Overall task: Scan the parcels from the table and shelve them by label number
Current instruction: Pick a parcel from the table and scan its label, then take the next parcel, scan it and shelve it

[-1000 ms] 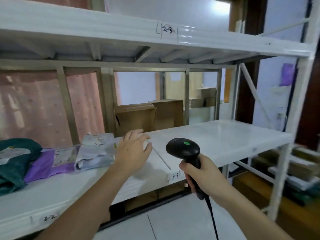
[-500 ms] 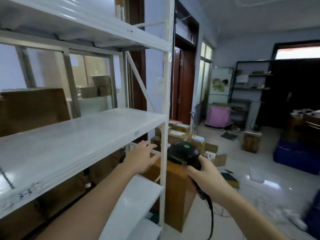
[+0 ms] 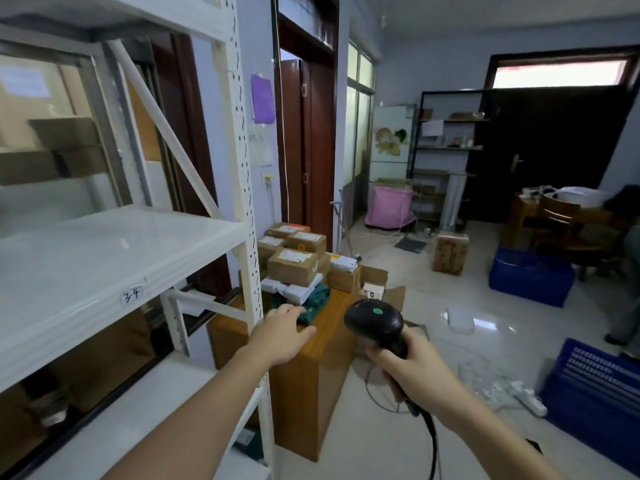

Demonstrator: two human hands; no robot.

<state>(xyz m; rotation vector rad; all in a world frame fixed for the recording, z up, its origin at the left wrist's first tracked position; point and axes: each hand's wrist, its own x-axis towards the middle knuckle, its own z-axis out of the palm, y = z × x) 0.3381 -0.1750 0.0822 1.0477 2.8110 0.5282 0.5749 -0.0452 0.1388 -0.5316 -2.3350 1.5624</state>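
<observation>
Your left hand (image 3: 281, 336) is spread over the bench (image 3: 325, 344); your right hand (image 3: 412, 367) grips the scanner (image 3: 375, 322). The green bag (image 3: 317, 301) looks soft, maybe light. Pinch its edge.

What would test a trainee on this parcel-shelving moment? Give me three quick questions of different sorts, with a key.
1. True or false: the right hand grips the scanner.
2. What number is written on the shelf label?
3. Which parcel lies nearest the left hand? A) green bag B) cardboard box C) blue crate

Key: 1 true; 2 3-4; 3 A
</observation>
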